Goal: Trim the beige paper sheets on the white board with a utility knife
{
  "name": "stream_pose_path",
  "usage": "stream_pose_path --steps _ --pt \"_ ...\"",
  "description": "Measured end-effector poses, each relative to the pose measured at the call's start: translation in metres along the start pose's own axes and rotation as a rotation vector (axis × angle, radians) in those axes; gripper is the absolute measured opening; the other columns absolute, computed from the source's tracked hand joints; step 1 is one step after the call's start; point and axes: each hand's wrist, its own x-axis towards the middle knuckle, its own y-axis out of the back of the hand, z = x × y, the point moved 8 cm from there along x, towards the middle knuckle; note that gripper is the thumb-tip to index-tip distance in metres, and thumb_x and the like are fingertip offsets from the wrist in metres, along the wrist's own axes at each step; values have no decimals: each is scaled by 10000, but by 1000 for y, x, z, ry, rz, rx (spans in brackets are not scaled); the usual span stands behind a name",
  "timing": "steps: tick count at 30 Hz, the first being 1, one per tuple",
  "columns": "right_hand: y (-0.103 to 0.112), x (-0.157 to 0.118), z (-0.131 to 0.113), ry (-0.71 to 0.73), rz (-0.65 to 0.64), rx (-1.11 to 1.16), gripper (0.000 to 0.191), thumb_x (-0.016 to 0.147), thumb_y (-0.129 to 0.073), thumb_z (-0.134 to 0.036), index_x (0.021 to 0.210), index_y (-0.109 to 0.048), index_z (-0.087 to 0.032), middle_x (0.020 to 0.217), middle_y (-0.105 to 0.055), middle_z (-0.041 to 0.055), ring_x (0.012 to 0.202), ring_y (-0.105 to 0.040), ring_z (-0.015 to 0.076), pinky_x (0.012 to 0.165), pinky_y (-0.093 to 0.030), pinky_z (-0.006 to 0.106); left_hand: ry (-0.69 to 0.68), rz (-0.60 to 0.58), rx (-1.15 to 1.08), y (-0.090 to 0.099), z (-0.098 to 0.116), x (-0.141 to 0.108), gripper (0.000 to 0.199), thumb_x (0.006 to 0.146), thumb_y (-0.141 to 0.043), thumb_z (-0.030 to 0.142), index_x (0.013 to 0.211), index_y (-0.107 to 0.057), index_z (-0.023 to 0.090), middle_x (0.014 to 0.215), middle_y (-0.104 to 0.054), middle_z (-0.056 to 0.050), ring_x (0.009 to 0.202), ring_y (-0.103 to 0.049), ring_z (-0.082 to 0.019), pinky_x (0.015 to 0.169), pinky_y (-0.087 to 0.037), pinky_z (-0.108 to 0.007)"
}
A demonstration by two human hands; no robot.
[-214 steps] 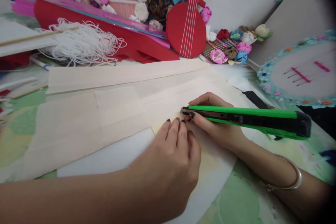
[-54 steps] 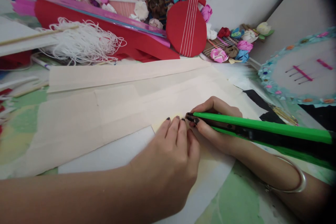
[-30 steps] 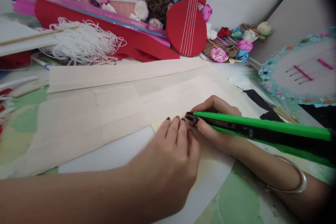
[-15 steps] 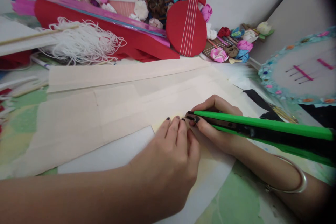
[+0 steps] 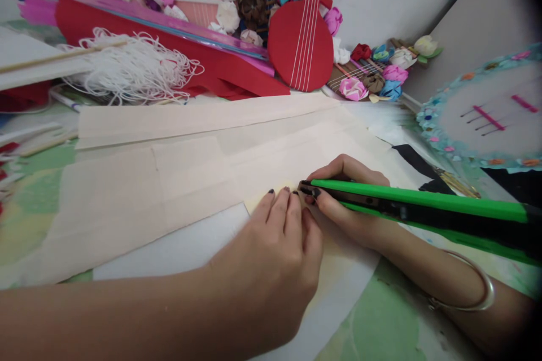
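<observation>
In my right hand (image 5: pixel 345 203) is a long green and black utility knife (image 5: pixel 423 197), gripped near its tip like a pen. The knife's tip meets pale cream paper (image 5: pixel 195 175) beside my left fingertips; any blade there is too small to make out. My left hand (image 5: pixel 275 254) lies with fingers stretched out, pressing down on a pale yellow piece and the cream paper. A white sheet (image 5: pixel 169 254) reaches out beneath the left forearm and hand. What lies directly under my palms is hidden.
A tangle of white string (image 5: pixel 135 65) and red sheets (image 5: pixel 237 76) lie at the back left. A red paper lute (image 5: pixel 300 45) leans among paper flowers. Black scraps (image 5: pixel 419 166) and a blue-rimmed decorated oval (image 5: pixel 486 118) are at right. A green patterned cover (image 5: pixel 381 316) shows below.
The knife's rear end has shifted slightly downward and left, its tip staying almost in place. My right fingers moved very slightly; the left hand holds its spot.
</observation>
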Motion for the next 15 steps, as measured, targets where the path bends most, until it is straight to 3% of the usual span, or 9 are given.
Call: stream_pose_path --steps 10,15 --pt "7 2 7 40 14 88 113 758 -657 -202 864 -621 -218 824 -731 23 694 -681 169 620 -519 290 13 -16 5 -3 -2 0 543 811 -466 235 1236 -538 -96 1278 -548 -366 1211 -544 -474 995 -462 -580" --pt "13 4 7 23 18 96 95 789 -671 -224 862 -614 -206 716 -682 -3 585 -637 130 542 -486 248 5 -10 7 -2 -1 0 553 806 -498 250 1232 -549 -100 1267 -550 -374 1206 -539 -490 987 -469 -579"
